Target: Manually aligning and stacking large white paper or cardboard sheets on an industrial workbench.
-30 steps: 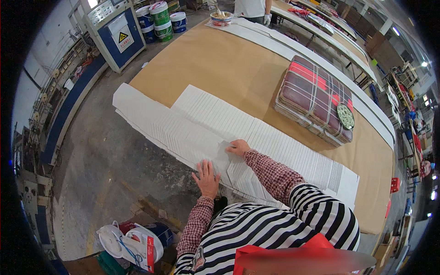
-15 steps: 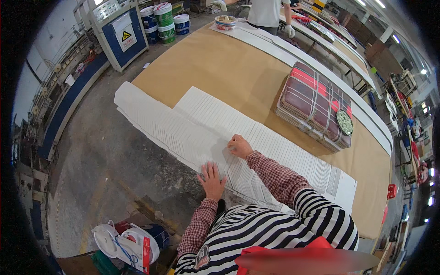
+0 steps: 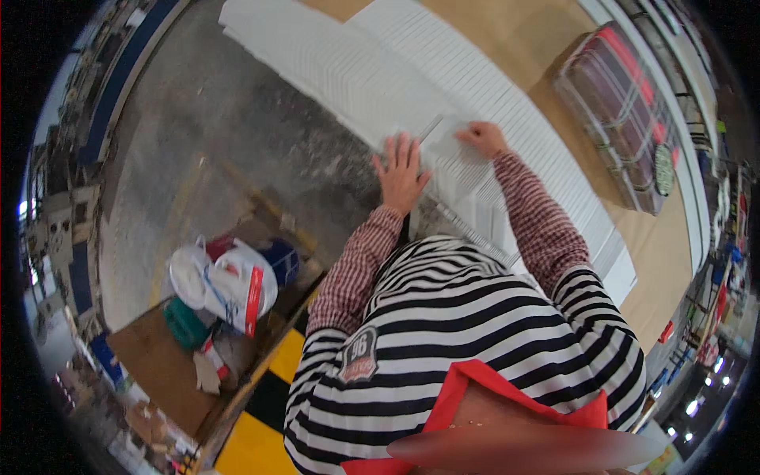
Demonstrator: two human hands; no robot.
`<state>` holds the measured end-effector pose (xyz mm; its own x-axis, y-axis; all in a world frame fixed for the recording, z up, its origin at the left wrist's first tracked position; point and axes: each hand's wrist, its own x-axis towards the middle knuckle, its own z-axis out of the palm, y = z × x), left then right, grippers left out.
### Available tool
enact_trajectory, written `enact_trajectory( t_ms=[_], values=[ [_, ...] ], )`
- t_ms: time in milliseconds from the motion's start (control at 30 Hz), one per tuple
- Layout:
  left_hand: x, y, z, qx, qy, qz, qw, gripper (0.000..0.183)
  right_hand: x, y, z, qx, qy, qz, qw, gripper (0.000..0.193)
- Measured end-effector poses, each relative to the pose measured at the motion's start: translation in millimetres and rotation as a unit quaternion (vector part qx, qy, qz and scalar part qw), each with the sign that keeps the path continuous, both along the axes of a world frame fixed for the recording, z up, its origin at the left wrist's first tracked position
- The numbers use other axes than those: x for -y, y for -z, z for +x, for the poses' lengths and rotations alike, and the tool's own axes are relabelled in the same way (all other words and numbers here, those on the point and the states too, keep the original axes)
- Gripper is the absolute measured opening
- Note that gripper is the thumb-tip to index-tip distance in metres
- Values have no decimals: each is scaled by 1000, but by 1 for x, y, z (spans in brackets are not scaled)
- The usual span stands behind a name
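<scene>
The long ribbed sheet (image 3: 443, 87) lies across the table (image 3: 546, 47), its near edge along the table's front. The left hand (image 3: 402, 174) rests flat on that near edge, the right hand (image 3: 480, 137) just to its right, further in on the sheet. A ruler (image 3: 429, 129) lies between them. Beyond, far right, sits a checked bundle (image 3: 625, 119). Left, on the floor (image 3: 198, 134), a bucket (image 3: 226, 277) stands beside a board (image 3: 158, 364).

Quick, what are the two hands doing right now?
Left hand: open, fingers spread, pressed flat on the white ribbed sheet.
Right hand: fingers curled, resting on the same sheet; whether it grips anything cannot be told.
</scene>
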<state>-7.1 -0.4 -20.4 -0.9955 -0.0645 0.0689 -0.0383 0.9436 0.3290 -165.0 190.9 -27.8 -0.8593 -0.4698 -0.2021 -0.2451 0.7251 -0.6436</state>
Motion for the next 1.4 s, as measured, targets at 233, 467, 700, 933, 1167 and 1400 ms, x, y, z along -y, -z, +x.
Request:
enact_trajectory(
  t_ms=[233, 467, 700, 933, 1167, 1400],
  values=[
    [0, -1, 7, -1, 4, -23, 1000, 65, -1, 6, 8, 41, 54, -39, 997, 48],
    [0, -1, 7, -13, 0, -23, 1000, 64, -5, 4, 0, 75, 7, 47, 996, 43],
    [2, -1, 5, -23, -6, -31, 999, 64, -6, 11, -3, 97, 68, -106, 987, 42],
    [-2, -7, 9, -10, 2, -8, 1000, 64, 0, -1, 9, -51, 25, 75, 996, 37],
    [-23, -10, 15, 29, 32, -3, 999, 71, 3, -13, 19, -230, 10, -110, 967, 21],
    [-17, 0, 12, -4, 27, -36, 999, 74, 21, -31, -14, -180, -121, -20, 976, 23]
  ],
)
